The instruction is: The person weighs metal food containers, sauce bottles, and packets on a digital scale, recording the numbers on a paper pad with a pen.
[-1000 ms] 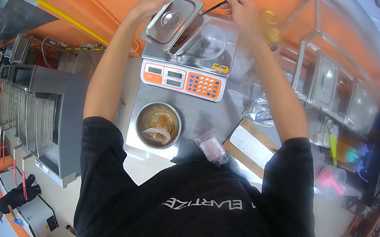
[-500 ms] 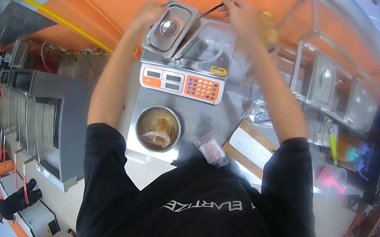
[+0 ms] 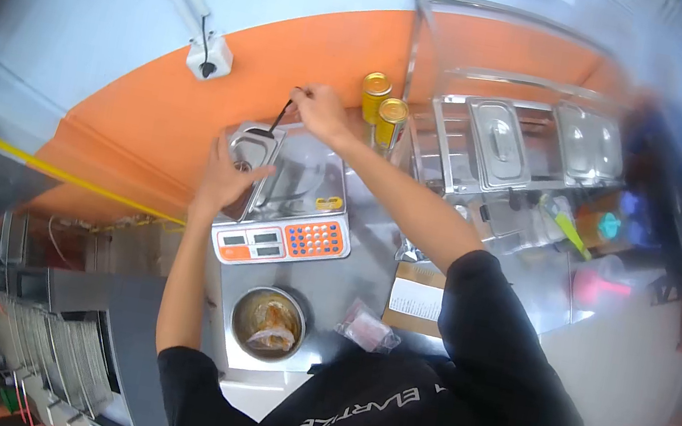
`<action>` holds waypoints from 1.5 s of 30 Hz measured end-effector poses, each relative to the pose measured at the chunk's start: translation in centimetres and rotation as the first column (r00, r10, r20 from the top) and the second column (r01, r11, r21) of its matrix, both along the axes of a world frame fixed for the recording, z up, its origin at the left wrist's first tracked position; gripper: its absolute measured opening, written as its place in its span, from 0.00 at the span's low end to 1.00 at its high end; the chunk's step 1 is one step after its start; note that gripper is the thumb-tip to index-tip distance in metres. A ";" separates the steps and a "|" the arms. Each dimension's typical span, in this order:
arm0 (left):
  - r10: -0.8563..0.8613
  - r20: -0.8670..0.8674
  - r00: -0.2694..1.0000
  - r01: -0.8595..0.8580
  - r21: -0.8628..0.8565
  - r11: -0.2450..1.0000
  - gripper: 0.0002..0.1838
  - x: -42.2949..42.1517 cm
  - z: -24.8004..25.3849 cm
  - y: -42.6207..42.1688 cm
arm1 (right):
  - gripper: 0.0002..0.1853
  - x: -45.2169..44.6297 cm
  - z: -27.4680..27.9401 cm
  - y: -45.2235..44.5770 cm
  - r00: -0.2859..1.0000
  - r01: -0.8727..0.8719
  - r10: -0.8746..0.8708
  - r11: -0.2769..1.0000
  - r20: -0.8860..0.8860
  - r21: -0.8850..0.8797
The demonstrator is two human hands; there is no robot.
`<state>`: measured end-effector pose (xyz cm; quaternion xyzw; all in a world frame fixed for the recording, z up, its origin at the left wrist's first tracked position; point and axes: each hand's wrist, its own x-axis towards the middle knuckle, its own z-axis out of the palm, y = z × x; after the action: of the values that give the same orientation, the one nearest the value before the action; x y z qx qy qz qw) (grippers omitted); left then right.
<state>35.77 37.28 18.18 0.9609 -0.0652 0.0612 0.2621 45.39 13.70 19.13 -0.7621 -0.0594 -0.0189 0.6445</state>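
A rectangular metal pan with a lid (image 3: 254, 147) sits on the left part of the digital scale (image 3: 281, 239). My left hand (image 3: 229, 181) grips the lid, fingers along its left side and thumb across it near the round knob. Above the pan's far end, my right hand (image 3: 318, 112) is closed around the thin black handle of a spoon-like utensil (image 3: 280, 119). The utensil's dark lower end lies at the far end of the lid; its exact shape is unclear. Whether the lid sits fully flat is hard to see.
A steel bowl (image 3: 268, 324) holding a sauce-smeared bag stands in front of the scale. Beside it lie a plastic-wrapped pink packet (image 3: 369, 327) and a paper on cardboard (image 3: 417, 300). Yellow cans (image 3: 390, 122) stand behind. Lidded pans (image 3: 497, 144) sit in a rack at right.
The lid, tilted up in my left hand before, is now lowered over the pan. My right hand has brought the black utensil close to the lid's far end. The view has tilted up and turned.
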 end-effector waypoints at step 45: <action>-0.309 -0.128 0.943 0.302 -0.066 0.951 0.72 -10.3 13.4 -10.6 | 0.35 -17.3 6.5 -13.3 0.777 -0.531 0.582 0.811 -0.241 0.246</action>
<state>25.46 26.72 31.59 0.9348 -0.1938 -0.0447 0.2942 28.05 0.43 25.64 -0.6477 -0.1804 0.2860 0.6828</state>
